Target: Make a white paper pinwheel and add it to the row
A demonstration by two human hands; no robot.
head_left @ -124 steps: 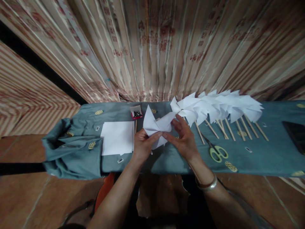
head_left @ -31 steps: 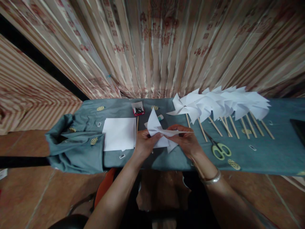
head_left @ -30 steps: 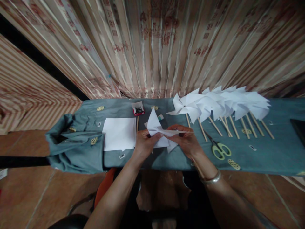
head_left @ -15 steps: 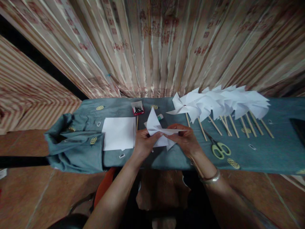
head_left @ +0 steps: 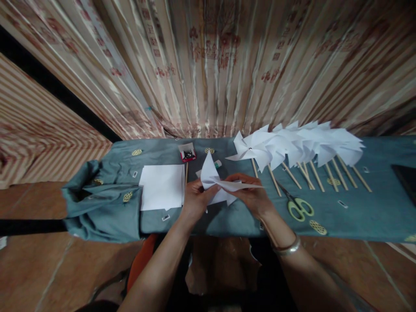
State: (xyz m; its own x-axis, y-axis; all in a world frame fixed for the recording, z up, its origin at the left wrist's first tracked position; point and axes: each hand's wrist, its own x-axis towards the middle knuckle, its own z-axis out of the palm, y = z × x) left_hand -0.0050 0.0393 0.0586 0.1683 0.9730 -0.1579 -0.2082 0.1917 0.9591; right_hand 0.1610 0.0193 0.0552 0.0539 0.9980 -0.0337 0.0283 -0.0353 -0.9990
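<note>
Between my two hands is a white paper pinwheel, partly folded, with one pointed blade standing up. My left hand pinches it near the centre, thumb on top. From the other side my right hand grips its right-hand folds, the fingers partly behind the paper. Left of my hands lies a stack of white paper squares, and a wooden stick rests along its right edge. A small red box of dark metal pins stands open behind the stick. A glue stick shows just behind the paper.
Several finished white pinwheels on wooden sticks overlap in a row at the back right. Green-handled scissors lie right of my right hand. The blue-green cloth is bunched at the left end. A dark flat object sits at the far right.
My view has shifted slightly, so the table sits a little lower. Both hands stay on the pinwheel paper; my right fingers have shifted slightly on its folds.
</note>
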